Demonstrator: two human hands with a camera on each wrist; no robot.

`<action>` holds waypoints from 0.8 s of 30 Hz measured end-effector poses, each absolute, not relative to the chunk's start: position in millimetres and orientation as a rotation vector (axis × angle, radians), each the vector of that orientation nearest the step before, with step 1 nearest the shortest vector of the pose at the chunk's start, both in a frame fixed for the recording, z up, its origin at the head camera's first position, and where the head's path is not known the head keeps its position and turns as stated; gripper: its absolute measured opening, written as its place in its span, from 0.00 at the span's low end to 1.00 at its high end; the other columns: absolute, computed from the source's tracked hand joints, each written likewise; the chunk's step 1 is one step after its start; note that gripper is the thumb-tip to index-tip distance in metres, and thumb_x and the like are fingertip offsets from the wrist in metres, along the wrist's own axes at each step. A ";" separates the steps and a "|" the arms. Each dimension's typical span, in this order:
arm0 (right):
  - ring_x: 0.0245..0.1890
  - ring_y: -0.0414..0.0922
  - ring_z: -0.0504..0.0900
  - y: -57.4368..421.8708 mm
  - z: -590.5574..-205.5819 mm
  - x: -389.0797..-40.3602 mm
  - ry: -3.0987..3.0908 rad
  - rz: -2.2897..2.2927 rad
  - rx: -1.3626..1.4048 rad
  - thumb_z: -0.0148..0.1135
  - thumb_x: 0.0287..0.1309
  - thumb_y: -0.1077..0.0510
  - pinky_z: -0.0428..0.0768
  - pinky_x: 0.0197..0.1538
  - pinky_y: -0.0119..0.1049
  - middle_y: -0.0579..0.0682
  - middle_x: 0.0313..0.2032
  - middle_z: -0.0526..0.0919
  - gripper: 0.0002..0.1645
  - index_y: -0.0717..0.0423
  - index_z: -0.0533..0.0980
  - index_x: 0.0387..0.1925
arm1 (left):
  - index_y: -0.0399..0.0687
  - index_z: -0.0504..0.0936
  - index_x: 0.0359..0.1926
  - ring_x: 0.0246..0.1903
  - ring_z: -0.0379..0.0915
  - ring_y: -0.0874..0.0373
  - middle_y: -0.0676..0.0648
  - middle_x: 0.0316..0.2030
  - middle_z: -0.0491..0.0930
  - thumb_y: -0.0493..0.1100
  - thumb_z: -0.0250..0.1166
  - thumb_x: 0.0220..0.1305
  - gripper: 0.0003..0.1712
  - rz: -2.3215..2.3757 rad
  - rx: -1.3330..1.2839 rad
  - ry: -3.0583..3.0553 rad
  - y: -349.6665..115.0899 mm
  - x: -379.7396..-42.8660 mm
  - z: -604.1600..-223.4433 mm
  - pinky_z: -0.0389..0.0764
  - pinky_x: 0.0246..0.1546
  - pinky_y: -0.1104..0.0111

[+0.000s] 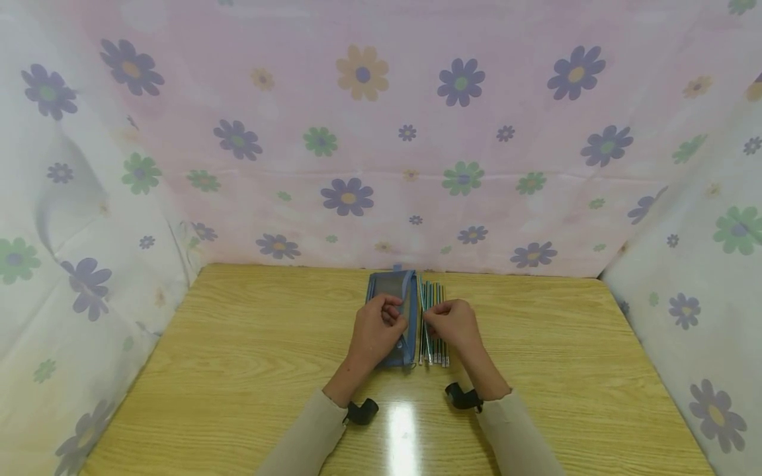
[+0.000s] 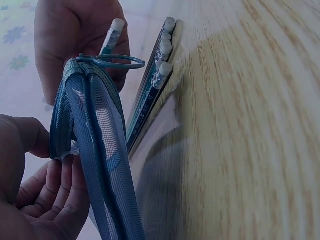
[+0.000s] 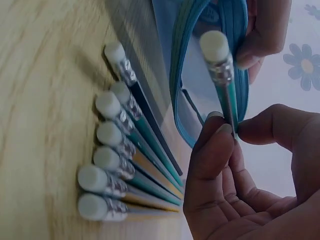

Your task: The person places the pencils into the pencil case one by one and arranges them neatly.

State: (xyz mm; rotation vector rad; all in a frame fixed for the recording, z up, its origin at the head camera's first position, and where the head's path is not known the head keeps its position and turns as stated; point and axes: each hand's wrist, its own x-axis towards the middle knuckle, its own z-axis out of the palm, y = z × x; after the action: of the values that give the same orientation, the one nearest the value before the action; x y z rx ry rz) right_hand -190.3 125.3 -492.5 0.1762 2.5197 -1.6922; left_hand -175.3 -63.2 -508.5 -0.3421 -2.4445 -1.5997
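A blue mesh zip pencil pouch (image 1: pixel 388 284) lies on the table, its zipped side parted. My left hand (image 1: pixel 375 332) pinches the edge of that opening between thumb and fingers; in the left wrist view a zipper ring (image 2: pixel 120 61) sticks out at the pouch's end. My right hand (image 1: pixel 457 322) pinches a teal pencil (image 3: pixel 228 97) with a white eraser, held raised beside the pouch's opening. To the right of the pouch, several more pencils (image 1: pixel 439 354) lie side by side, erasers towards me. Their barrels are teal, yellow and dark.
The wood-grain table (image 1: pixel 268 330) extends to both sides of the hands. A flowered cloth (image 1: pixel 405 218) hangs behind it and along the left and right sides. Black curved wrist pieces (image 1: pixel 364 412) sit below both wrists.
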 end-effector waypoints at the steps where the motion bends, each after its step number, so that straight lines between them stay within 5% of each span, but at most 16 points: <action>1: 0.24 0.47 0.87 124.5 -492.8 -190.1 2.504 -1.708 0.179 0.67 0.61 0.62 0.89 0.33 0.43 0.58 0.29 0.88 0.10 0.67 0.87 0.36 | 0.35 0.85 0.52 0.30 0.81 0.60 0.49 0.33 0.82 0.32 0.68 0.66 0.14 -1.601 -0.342 -2.444 -63.2 -175.3 -508.4 0.85 0.34 0.69; 24: 0.25 0.44 0.85 109.0 -506.5 -191.3 2.311 -1.970 0.218 0.67 0.70 0.63 0.88 0.33 0.38 0.60 0.35 0.88 0.13 0.72 0.85 0.46 | 0.38 0.85 0.52 0.31 0.81 0.59 0.49 0.34 0.82 0.33 0.68 0.66 0.14 -1.604 -0.321 -2.455 -62.8 -174.9 -509.4 0.85 0.35 0.68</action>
State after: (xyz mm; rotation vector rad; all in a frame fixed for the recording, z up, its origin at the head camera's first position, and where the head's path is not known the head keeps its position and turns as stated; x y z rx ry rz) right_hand -191.3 109.0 -506.5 0.2183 2.3107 -1.9701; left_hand -174.9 -62.8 -509.4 -0.3210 -2.4547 -1.6041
